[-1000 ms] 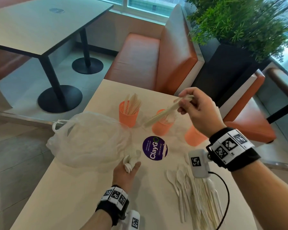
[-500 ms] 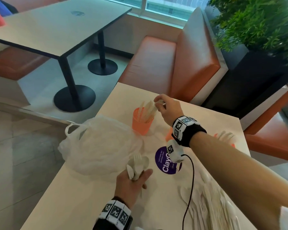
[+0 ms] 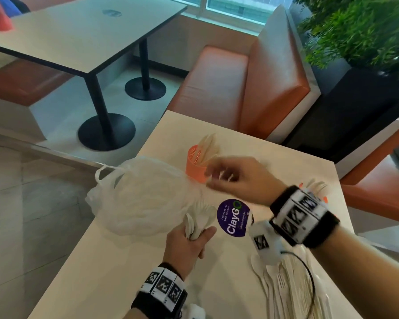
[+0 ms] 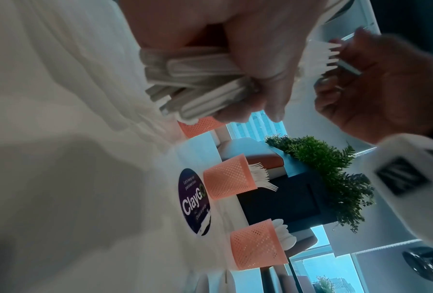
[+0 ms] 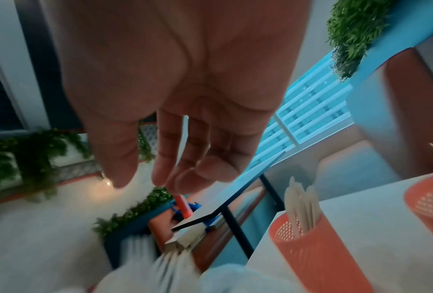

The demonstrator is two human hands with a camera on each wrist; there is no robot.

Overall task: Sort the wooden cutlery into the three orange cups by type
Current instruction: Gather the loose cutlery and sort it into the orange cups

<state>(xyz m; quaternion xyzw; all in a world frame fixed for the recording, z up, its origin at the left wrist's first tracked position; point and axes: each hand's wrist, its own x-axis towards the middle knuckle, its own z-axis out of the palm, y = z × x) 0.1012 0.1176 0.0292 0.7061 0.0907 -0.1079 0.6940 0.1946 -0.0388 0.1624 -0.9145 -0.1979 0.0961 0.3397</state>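
My left hand [image 3: 197,234] grips a bundle of pale wooden cutlery [image 3: 199,218] by the handles, just left of the purple sticker; the left wrist view shows the handles [image 4: 198,79] packed in my fist [image 4: 260,95]. My right hand [image 3: 213,178] hovers empty with relaxed fingers just in front of the orange cup of knives [image 3: 195,168], above the bundle. Its bare palm [image 5: 155,178] shows in the right wrist view, with that knife cup [image 5: 311,251] down to the right. The fork cup [image 4: 228,182] and spoon cup [image 4: 258,245] stand further right.
A crumpled white plastic bag [image 3: 143,196] lies left of the cups. A round purple ClayGo sticker [image 3: 233,217] marks the table [image 3: 101,272]. Several loose utensils [image 3: 286,288] lie near the front right edge under my right forearm. An orange bench [image 3: 240,84] stands behind.
My right hand carried a knife to the leftmost cup, let it go there, and has drawn back empty toward the bundle. My left hand has kept its hold on the bundle.
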